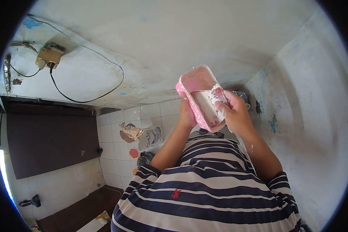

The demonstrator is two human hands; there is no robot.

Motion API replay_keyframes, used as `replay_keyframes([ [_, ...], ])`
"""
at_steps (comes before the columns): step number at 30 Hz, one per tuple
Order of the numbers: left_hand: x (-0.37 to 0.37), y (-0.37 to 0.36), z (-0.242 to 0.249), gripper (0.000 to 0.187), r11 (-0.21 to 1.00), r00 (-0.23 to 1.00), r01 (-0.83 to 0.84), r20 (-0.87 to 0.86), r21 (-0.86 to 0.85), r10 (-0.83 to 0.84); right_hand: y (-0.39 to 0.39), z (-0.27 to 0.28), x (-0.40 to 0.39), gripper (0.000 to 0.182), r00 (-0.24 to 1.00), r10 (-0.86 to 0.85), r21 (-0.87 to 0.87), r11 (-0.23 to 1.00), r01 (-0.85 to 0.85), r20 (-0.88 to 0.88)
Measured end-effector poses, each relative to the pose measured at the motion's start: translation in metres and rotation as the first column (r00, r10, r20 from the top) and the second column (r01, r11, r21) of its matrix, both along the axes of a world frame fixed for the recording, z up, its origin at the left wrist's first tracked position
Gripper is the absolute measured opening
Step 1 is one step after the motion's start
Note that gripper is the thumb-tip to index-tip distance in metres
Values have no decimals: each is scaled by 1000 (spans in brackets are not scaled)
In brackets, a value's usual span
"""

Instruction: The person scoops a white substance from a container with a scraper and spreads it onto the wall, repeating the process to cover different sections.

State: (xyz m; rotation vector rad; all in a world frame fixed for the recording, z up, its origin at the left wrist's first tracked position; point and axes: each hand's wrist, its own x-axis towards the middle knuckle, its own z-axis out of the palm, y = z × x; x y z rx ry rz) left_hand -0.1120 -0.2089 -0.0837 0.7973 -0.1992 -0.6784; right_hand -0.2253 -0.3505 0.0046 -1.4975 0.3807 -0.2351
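A pink plastic container (199, 79), smeared with white paste, is tilted in front of my chest. Its near left side rests in my left hand (187, 113), whose fingers go out of sight behind and under it. My right hand (236, 112) is at the container's right side, its fingers closed round a flat, paste-covered piece (208, 103) that lies inside the container. White paste is on the right thumb and forearm. How far the right fingers also touch the rim cannot be made out.
A wall (181, 38) rises ahead, with a socket block (49, 57) and a hanging black cable (77, 101). On the tiled floor (150, 111) are a printed sack (150, 137) and a small red-topped tub (134, 153). A dark door (52, 141) is at left.
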Motion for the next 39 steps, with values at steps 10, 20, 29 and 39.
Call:
replay_keyframes([
  [10,20,13,-7,66,975,983,149,-129,165,-128,-6,-18,0,26,995,-90,530,841,104,-52],
  [20,21,16,9,63,921,980,175,-155,347,-127,-12,-40,-8,24,993,-109,652,749,113,-47],
  [29,14,21,3,73,945,920,311,-280,100,-273,-38,-21,-17,32,987,-157,728,681,85,32],
  [39,4,-1,21,82,933,900,358,-248,-51,-359,-105,82,-27,42,773,-547,765,631,130,320],
])
